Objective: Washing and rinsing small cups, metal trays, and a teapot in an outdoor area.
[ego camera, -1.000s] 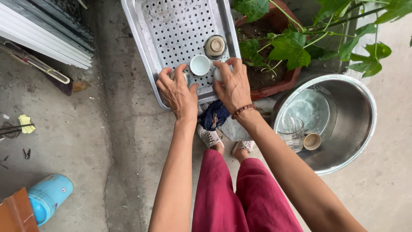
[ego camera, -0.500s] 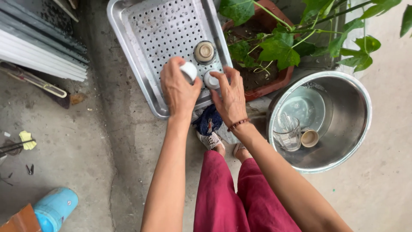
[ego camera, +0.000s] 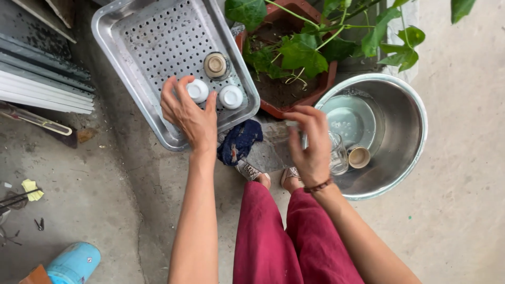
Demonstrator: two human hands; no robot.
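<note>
My left hand (ego camera: 188, 113) rests over the near edge of the perforated steel tray (ego camera: 131, 37), fingers spread and loose, the fingertips touching a small white cup (ego camera: 198, 90) that sits upside down on the holes. It clamps nothing; the cup is just ahead of my fingers. Just to the right of that cup a second white cup (ego camera: 231, 97) is also upturned, and beyond the pair, farther from me, stands a brown-rimmed cup (ego camera: 215, 64). All three are squat and round, so none has a long axis to speak of. Between my hands a dark blue cloth (ego camera: 240, 141) lies on the floor.

My right hand (ego camera: 311, 144) hangs apart from the left, fingers half curled and empty, over the rim of the steel basin (ego camera: 405, 137). Directly beside it, inside the basin, sits a clear glass (ego camera: 338, 153), with a small tan cup (ego camera: 359, 156) lying just right of it. My right hand is much the nearer to both.
</note>
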